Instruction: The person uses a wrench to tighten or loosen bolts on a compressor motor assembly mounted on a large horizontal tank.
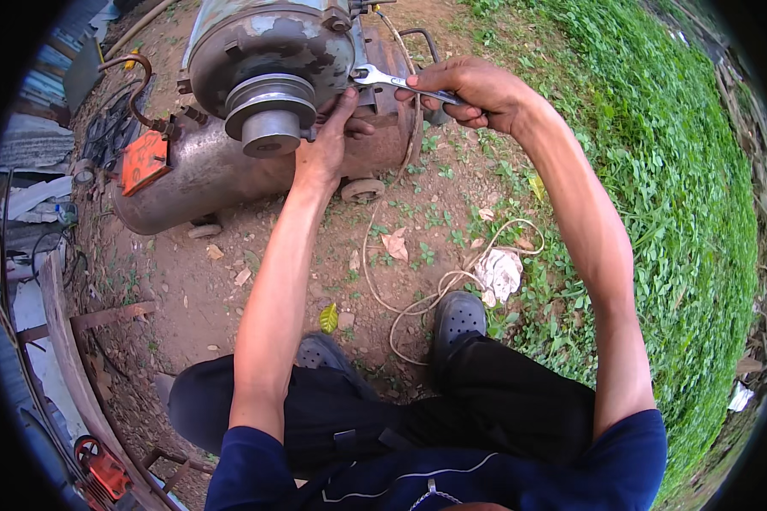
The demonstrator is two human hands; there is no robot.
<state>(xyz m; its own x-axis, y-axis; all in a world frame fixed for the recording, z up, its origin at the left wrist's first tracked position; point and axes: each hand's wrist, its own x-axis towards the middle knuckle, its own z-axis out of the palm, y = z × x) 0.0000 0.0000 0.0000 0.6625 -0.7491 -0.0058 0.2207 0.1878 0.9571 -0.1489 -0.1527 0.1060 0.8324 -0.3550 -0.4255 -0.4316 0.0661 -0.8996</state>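
Observation:
My right hand (486, 94) is closed around the shank of a silver open-ended wrench (386, 79). The wrench's open jaw sits at the edge of a worn electric motor (264, 47), by its mounting foot. Just below that jaw, my left hand (328, 145) reaches up against the motor's underside, its fingers bent. What they grip there is hidden. A grooved metal pulley (270, 111) on the motor's shaft faces me, left of my left hand. Beneath the motor lies a rusty cylindrical tank (213, 183) with small wheels (362, 190).
An orange box (145, 162) and a bent copper pipe (142, 89) are at the tank's left end. A beige cord (409, 311) loops over the dirt near my shoes, beside a crumpled white cloth (498, 272). Metal scraps line the left; grass (673, 213) covers the right.

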